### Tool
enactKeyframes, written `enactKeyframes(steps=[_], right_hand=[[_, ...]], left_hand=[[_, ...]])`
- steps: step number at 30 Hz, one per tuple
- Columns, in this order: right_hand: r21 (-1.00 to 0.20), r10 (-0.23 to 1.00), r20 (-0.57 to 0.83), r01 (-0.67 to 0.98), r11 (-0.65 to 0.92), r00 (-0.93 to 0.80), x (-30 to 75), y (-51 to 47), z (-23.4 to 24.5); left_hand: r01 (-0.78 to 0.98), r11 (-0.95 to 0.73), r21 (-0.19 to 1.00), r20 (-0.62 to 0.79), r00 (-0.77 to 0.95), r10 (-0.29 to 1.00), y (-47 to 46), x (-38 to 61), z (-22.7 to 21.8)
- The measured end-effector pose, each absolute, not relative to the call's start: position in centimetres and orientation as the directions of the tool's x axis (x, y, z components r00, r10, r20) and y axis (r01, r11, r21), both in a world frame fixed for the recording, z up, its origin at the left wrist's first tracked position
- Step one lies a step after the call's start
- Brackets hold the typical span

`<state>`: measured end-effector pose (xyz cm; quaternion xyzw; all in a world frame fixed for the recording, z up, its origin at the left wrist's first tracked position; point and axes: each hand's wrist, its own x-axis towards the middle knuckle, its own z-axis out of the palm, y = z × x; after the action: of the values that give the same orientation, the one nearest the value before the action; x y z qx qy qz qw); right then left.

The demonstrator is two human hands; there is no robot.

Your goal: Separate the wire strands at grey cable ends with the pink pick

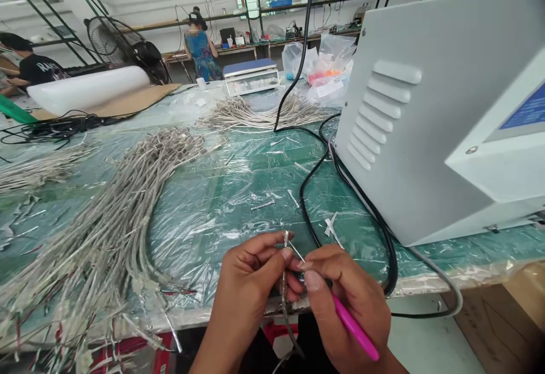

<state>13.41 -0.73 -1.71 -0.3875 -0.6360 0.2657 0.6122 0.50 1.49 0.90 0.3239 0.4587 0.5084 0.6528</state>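
Silver braided cable [284, 272] sits upright between both hands at the near table edge, its tail hanging down below the edge. Left hand [247, 294] pinches it, thumb and fingers shut around the braid near the top. Right hand [344, 300] holds a pink-handled tool [355, 328] pen-style, fingers closed on it, its thin metal tip [296, 251] touching the cable's top end just beside the left thumb.

Table [238, 192] is green, covered in clear plastic film. Big bundle of the same braided cables [110, 232] lies left of the hands, curving from far to near. Second bundle [255, 114] farther back, centre. Small cut scraps [263, 205] scattered on the film between them. Grey machine housing [430, 118] fills the right side, black cords [336, 204] looping past its near-left corner. Far left, a white roll [89, 87] and a fan [123, 47]; two other people are at benches beyond.
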Motion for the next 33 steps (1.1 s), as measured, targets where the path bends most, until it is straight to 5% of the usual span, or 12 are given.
enactKeyframes(steps=[13,20,26,33], right_hand=[[-0.835,0.836,0.544,0.139,0.533,0.064,13.1,-0.48,-1.84],[-0.838,0.813,0.542,0.211,0.503,0.216,13.08,-0.13,-1.61],[-0.752,0.754,0.654,0.169,0.637,0.067,13.58,-0.56,-1.54],[-0.774,0.779,0.627,0.123,0.621,0.007,13.45,-0.63,-1.67]], left_hand=[[-0.334,0.27,0.903,-0.27,0.047,0.962,1.39,0.59,1.52],[-0.295,0.269,0.917,-0.258,0.076,0.963,1.2,0.2,1.18],[-0.33,0.28,0.902,-0.259,0.107,0.96,1.22,0.02,1.01],[-0.308,0.296,0.904,-0.279,0.098,0.955,1.08,-0.27,0.8]])
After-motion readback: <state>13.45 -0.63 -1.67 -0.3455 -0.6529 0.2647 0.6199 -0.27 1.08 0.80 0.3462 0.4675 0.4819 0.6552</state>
